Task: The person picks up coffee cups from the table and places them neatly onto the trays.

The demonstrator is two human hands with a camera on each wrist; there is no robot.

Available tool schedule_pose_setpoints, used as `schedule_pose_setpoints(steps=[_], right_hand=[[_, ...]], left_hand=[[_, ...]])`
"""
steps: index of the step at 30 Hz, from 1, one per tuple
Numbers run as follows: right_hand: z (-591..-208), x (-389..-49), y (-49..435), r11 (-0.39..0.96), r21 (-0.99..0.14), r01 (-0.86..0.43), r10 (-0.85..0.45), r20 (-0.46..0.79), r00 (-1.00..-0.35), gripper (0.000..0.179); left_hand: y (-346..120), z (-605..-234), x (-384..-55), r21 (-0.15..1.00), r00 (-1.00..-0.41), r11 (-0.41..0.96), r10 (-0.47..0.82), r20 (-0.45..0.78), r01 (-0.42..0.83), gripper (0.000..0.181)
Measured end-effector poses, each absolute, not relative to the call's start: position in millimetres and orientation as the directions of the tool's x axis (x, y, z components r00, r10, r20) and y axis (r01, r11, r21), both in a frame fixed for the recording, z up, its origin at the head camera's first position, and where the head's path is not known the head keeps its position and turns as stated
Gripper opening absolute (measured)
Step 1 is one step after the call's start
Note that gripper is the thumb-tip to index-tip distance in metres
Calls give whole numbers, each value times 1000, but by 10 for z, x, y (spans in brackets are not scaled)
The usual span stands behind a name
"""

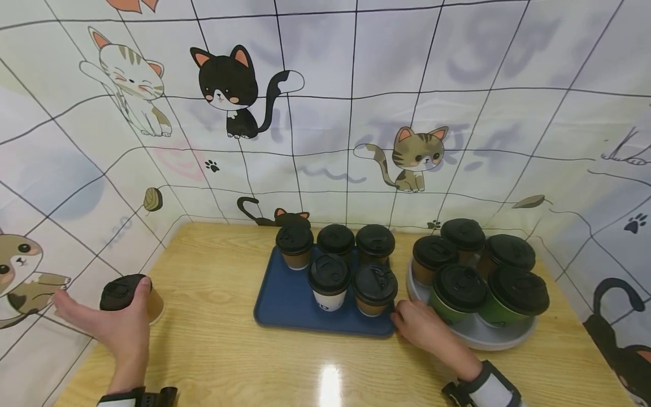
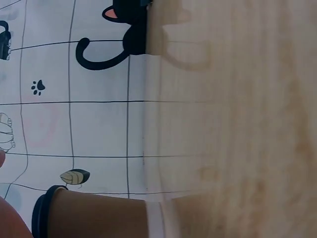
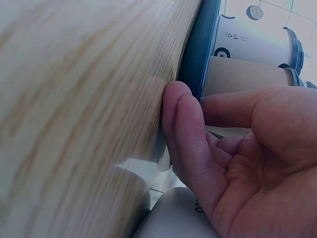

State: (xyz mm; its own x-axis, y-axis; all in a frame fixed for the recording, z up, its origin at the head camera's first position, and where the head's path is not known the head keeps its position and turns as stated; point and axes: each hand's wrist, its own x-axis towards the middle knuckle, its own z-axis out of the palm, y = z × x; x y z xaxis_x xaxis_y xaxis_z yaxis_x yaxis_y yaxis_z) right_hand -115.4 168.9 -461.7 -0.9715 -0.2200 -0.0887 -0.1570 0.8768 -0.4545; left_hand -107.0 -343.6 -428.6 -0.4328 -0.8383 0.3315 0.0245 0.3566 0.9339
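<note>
At the left side of the wooden table, a brown paper cup with a black lid stands upright. My left hand is beside it with the thumb and fingers spread apart around the lid; the left wrist view shows the cup's side near the hand's edge. My right hand pinches the front right corner of a blue tray. In the right wrist view the thumb lies on the tray's rim and the fingers curl along its outside. Several black-lidded cups, one of them white, stand on the tray.
Close behind my right hand stands a round grey tray with several lidded cups, including green ones at its front. A cat-patterned cloth forms the wall behind and beside the wooden table.
</note>
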Motion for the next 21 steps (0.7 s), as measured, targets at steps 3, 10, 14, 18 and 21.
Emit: schedule_pose_setpoints(steps=[3,10,14,18,21], right_hand=[[-4622,-1155,1683,875,-455,-164,-225,-83,-971,39],[-4619,-1153,1680,875,-458,-160,-223,-86,-971,40],[-4614,-1153,1684,872,-464,-158,-225,-93,-970,40],[-4618,-1154,1687,870,-465,-164,-230,-88,-969,39],[-4617,-1149,1683,869,-467,-164,-228,-85,-970,39]], left_hand=[[-3499,-4402,-1080,939,-479,342,-829,288,-27,122],[-3541,-4543,-1103,945,-535,308,-819,207,-106,128],[-3561,-4613,-1122,953,-548,290,-813,195,-91,131],[-3583,-4663,-1150,978,-552,204,-820,150,-36,132],[-3600,-4688,-1176,995,-554,98,-827,98,30,134]])
